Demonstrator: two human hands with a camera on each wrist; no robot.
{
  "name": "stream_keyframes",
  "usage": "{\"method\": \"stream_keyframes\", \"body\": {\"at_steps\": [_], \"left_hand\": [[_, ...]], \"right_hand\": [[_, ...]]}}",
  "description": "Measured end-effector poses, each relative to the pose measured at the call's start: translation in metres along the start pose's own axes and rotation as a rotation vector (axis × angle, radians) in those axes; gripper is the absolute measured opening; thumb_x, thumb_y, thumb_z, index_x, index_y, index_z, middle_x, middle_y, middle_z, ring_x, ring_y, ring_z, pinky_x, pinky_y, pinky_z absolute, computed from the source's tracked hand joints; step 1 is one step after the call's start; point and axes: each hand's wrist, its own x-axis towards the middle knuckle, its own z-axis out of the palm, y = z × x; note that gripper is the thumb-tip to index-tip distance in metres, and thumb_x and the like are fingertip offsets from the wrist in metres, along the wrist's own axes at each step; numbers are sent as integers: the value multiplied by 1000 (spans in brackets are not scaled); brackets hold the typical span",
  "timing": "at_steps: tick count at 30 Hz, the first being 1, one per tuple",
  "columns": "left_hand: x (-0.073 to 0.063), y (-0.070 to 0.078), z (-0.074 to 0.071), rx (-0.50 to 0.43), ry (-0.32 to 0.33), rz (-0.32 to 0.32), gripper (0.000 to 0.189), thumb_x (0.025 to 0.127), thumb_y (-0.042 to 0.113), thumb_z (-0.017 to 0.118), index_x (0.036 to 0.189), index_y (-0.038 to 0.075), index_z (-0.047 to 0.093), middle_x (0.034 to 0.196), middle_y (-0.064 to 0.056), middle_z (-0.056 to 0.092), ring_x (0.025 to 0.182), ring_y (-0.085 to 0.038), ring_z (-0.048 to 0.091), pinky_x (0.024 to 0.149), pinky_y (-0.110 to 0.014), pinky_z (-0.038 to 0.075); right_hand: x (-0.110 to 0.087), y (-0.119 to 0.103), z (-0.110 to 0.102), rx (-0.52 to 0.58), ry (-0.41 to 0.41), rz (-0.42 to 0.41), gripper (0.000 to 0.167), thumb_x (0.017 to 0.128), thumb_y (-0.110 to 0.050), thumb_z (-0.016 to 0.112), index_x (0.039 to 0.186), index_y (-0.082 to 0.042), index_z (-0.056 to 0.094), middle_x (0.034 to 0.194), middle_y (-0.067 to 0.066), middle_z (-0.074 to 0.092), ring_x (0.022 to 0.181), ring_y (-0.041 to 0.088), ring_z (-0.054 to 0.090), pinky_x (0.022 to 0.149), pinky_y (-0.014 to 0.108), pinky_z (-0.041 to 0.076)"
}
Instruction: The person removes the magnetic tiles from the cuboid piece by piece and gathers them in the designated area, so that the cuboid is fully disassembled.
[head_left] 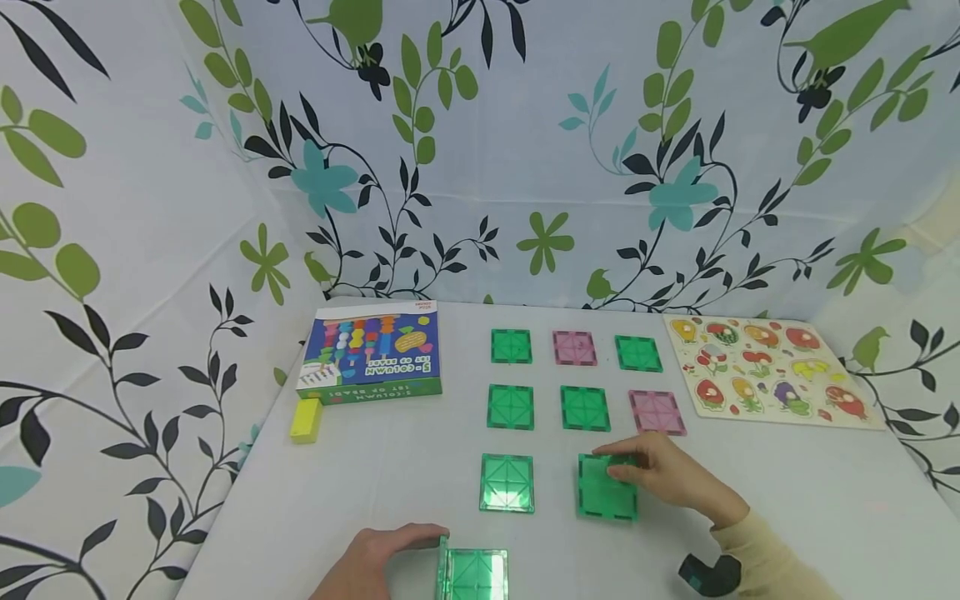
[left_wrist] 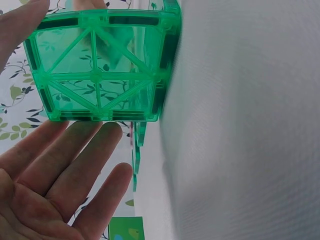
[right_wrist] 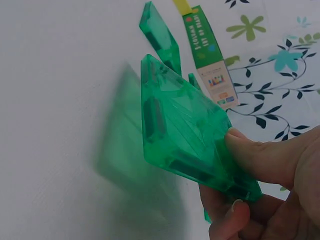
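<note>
A translucent green magnetic tile point(right_wrist: 185, 120) is pinched between the thumb and fingers of my right hand point(head_left: 667, 475), held tilted just over the table, with its shadow below it. My left hand point(head_left: 375, 562) holds a second green magnetic tile point(left_wrist: 97, 75) on edge, thumb at one edge and fingertips at the opposite one. That upright tile stands along the left side of a flat green tile point(head_left: 480, 575) at the table's front. Beyond lie several loose square tiles in rows, among them a green one point(head_left: 507, 483), a green one point(head_left: 585, 408) and a pink one point(head_left: 657, 412).
A bead-set box point(head_left: 367, 354) lies at the back left, with a yellow block point(head_left: 306, 421) by its front corner. At the back right is a board with fruit and vegetable pictures point(head_left: 772, 367). A patterned cloth point(head_left: 480, 208) hangs behind the white table point(head_left: 337, 483).
</note>
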Motion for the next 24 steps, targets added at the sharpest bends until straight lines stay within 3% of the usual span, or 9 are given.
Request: {"method": "stream_keyframes", "body": {"at_steps": [4, 9, 14, 20, 24], "left_hand": [[1, 0, 0, 9, -1, 2, 70, 81, 40, 87, 137, 9, 61, 130, -7, 73, 123, -10, 66, 96, -30, 59], [1, 0, 1, 18, -1, 7, 70, 80, 41, 87, 137, 10, 61, 129, -7, 73, 122, -10, 67, 95, -29, 59], [2, 0, 0, 14, -5, 12, 70, 80, 41, 87, 138, 10, 60, 130, -6, 73, 123, -10, 67, 95, -30, 59], [2, -1, 1, 14, -4, 17, 70, 80, 40, 87, 138, 9, 60, 130, -7, 73, 123, -10, 67, 95, -30, 59], [2, -2, 1, 14, -7, 10, 70, 81, 40, 87, 138, 9, 60, 130, -7, 73, 123, -10, 67, 96, -30, 59]], "right_hand": [[2, 11, 2, 6, -28, 26, 28, 98, -15, 68, 125, -7, 74, 104, 5, 75, 67, 1, 41, 53, 20, 35], [4, 17, 7, -35, -15, 39, 29, 98, -18, 69, 125, -7, 74, 107, 3, 75, 71, 2, 43, 56, 19, 35], [6, 16, 12, -101, 20, 42, 31, 97, -22, 71, 124, -8, 74, 100, 0, 74, 69, 2, 43, 57, 18, 36], [7, 15, 18, -213, 83, -15, 29, 96, -19, 71, 122, -8, 75, 96, -4, 72, 71, 0, 42, 58, 18, 38], [7, 12, 22, -287, 124, -20, 28, 96, -20, 72, 122, -11, 75, 89, -8, 63, 71, -2, 41, 58, 18, 39]]}}
